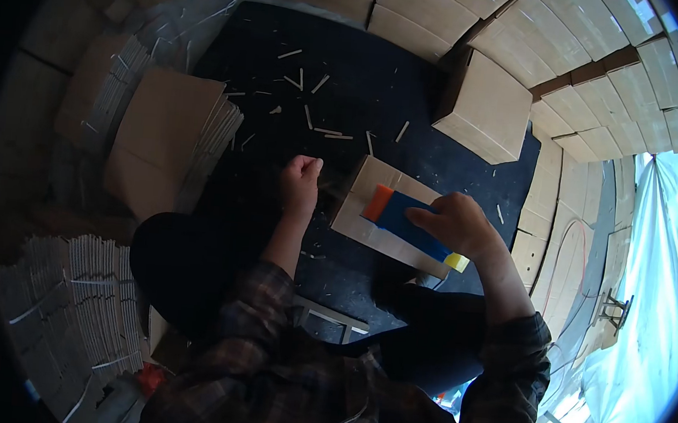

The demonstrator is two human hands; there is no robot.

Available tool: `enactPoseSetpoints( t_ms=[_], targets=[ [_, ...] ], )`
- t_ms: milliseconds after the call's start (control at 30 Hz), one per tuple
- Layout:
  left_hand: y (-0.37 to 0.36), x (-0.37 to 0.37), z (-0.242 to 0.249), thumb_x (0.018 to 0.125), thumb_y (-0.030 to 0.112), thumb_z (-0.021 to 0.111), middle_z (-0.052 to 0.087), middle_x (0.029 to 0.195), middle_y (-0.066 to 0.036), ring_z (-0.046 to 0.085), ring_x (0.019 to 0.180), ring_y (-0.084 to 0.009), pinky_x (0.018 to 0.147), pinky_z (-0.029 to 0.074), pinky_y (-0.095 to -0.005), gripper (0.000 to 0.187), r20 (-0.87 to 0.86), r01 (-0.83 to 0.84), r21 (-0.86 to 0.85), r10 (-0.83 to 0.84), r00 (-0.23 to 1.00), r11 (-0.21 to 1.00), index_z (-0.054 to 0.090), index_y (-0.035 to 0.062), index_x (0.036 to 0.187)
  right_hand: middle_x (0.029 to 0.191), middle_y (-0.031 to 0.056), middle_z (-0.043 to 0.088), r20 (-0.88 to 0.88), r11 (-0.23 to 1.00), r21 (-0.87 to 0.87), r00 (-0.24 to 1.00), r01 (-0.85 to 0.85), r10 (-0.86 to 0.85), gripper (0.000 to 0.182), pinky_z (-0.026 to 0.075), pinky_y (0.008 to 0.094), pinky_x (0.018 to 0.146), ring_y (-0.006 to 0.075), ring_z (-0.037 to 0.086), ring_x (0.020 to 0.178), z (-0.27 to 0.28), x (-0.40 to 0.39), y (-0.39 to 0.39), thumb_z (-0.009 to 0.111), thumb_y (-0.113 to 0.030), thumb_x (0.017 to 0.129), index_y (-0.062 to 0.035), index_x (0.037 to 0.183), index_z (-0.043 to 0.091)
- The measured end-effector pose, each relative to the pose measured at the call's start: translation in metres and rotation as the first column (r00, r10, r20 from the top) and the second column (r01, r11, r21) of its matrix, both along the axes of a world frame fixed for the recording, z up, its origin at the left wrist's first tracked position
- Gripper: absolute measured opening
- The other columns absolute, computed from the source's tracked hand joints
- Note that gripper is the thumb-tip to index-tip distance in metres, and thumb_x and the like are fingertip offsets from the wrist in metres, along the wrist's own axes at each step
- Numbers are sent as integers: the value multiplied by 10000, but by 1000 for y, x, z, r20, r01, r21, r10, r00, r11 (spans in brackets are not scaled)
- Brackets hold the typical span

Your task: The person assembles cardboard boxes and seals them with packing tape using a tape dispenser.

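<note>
My right hand [460, 224] is wrapped round a blue tool with an orange end and a yellow end [413, 226], which looks like a tape dispenser. The tool lies over the top of a cardboard box [347, 212] in front of me, its orange end pointing left. To the left of that box, my left hand [301, 184] is held in the air with its fingers curled together. Whether anything small is between those fingers cannot be made out. My left hand and the box are apart.
A closed cardboard box [488, 104] stands at the back right, near stacked boxes [598, 104]. Flat cardboard [160, 132] is piled on the left, with bundled sheets [97, 297] below. Small strips [309, 117] lie scattered on the dark floor [349, 71]. A translucent sheet [655, 296] hangs at right.
</note>
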State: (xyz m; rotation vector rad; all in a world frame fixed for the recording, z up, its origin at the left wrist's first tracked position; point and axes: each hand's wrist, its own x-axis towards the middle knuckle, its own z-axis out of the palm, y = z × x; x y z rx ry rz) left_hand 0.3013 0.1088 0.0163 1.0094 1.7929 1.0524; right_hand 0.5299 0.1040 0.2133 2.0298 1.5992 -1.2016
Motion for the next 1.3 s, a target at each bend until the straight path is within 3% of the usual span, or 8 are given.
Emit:
enactPoseSetpoints(
  t_ms=[467, 700, 767, 867, 967, 1100, 1233, 1300],
  targets=[
    [-16, 23, -65, 887, 172, 646, 655, 830, -38, 600, 768, -122, 704, 475, -280, 177, 379, 82, -191, -4, 925, 978, 671, 15, 966, 868, 158, 693, 192, 980, -143, 968, -137, 163, 514, 558, 324, 672, 233, 690, 737, -14, -35, 22, 570, -491, 908, 4, 973, 693],
    [-26, 26, -106, 871, 179, 661, 684, 965, -92, 637, 879, -163, 799, 492, -300, 300, 264, 204, -168, -156, 952, 964, 658, 3, 1114, 838, 148, 686, 220, 984, -128, 963, -127, 153, 522, 552, 319, 670, 220, 685, 733, -12, -42, 19, 583, -507, 901, 1, 952, 693],
    [-39, 33, -170, 842, 176, 694, 626, 1132, -118, 599, 1043, -198, 914, 458, -327, 402, 274, -116, -253, 186, 944, 960, 616, 5, 1196, 832, 146, 685, 224, 986, -107, 963, -130, 151, 525, 548, 322, 658, 216, 682, 723, -13, -42, 17, 587, -509, 899, 3, 941, 693],
    [-50, 12, -142, 920, 274, 618, 569, 1269, -147, 537, 1177, -232, 1016, 392, -336, 484, 534, 157, -165, -46, 844, 974, 520, 18, 1319, 829, 149, 684, 237, 985, -102, 958, -138, 159, 529, 545, 327, 648, 214, 680, 714, -16, -39, 17, 591, -510, 897, 7, 942, 693],
    [-48, 9, -68, 988, 466, 442, 488, 1381, -160, 428, 1302, -235, 1083, 315, -336, 596, 746, 101, -91, 0, 666, 991, 450, 19, 1381, 828, 149, 683, 220, 988, -76, 964, -134, 148, 530, 543, 331, 645, 219, 678, 707, -18, -37, 16, 595, -507, 895, 12, 947, 691],
    [-51, 8, -49, 971, 634, 208, 371, 1477, -167, 331, 1379, -248, 1121, 259, -357, 782, 523, 502, -24, -417, 743, 864, 292, 44, 1478, 845, 154, 686, 218, 989, -94, 967, -113, 132, 528, 547, 328, 665, 221, 685, 737, -14, -39, 17, 591, -505, 896, 11, 951, 692],
    [-54, 3, -47, 964, 646, 218, 325, 1503, -184, 274, 1411, -292, 1129, 249, -358, 791, 607, 604, -93, -436, 665, 792, 239, 64, 1499, 781, 140, 673, 205, 986, -69, 966, -149, 160, 561, 530, 296, 607, 198, 676, 682, -23, -33, 17, 595, -547, 883, 6, 894, 694],
    [-58, 10, -57, 896, 660, 442, 117, 1589, -127, 159, 1454, -296, 1168, 166, -452, 908, 431, 463, -2, -417, 800, 886, 74, 128, 1534, 780, 140, 673, 191, 986, -67, 968, -152, 162, 568, 531, 295, 604, 201, 675, 677, -22, -28, 16, 601, -554, 876, 6, 886, 693]
  ],
)
